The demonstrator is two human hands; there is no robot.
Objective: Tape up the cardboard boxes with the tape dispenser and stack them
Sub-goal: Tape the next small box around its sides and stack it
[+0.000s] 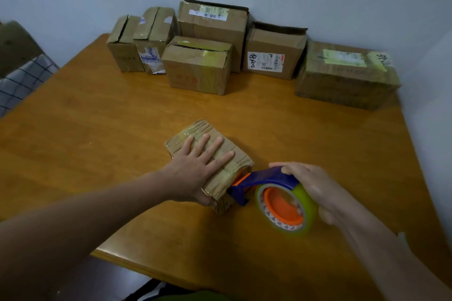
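Pressing flat with straight fingers, left hand [200,162] rests on small taped cardboard box [241,157]; right hand [315,190] grips blue-orange tape dispenser [271,178], its nose touching box just right of left hand. Beyond, shipping label [265,61] handwriting unreadable.

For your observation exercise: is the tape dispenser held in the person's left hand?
No, the right hand grips the tape dispenser; the left hand lies flat on the small box.

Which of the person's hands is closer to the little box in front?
Left. The left hand lies flat on the little box; the right hand is to its right, gripping the tape dispenser that meets the box's end.
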